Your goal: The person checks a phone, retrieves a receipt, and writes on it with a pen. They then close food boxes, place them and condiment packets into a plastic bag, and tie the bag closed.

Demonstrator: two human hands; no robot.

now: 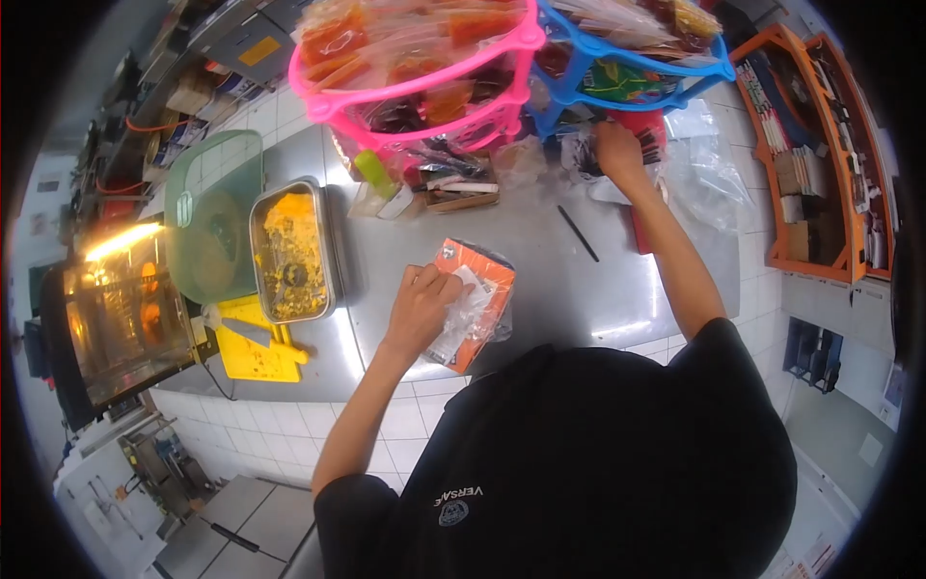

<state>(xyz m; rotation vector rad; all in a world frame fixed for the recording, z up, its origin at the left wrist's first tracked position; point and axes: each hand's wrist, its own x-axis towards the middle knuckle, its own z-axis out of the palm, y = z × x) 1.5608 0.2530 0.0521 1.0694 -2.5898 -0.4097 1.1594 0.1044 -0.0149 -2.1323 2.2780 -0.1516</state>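
Note:
My left hand [424, 301] rests on an orange packet [492, 275] at the front of the steel counter, its fingers curled over a crumpled clear plastic bag [468, 320]. Clear plastic film also shows around the packet. Farther off, my right hand [619, 154] reaches in under the blue basket [569, 87], to a clear bag of thin dark items [583, 154]. Its fingers are bent down and their tips are hidden, so what they grip cannot be made out. A thin black stick [579, 234] lies loose on the counter between the hands.
A pink basket [424, 125] full of bagged food stands at the back. To the left are a steel pan [333, 261] of yellow food, a green lidded tub [183, 222], and a knife [243, 331] on a yellow cutting board [256, 362]. An orange shelf unit [776, 193] stands right.

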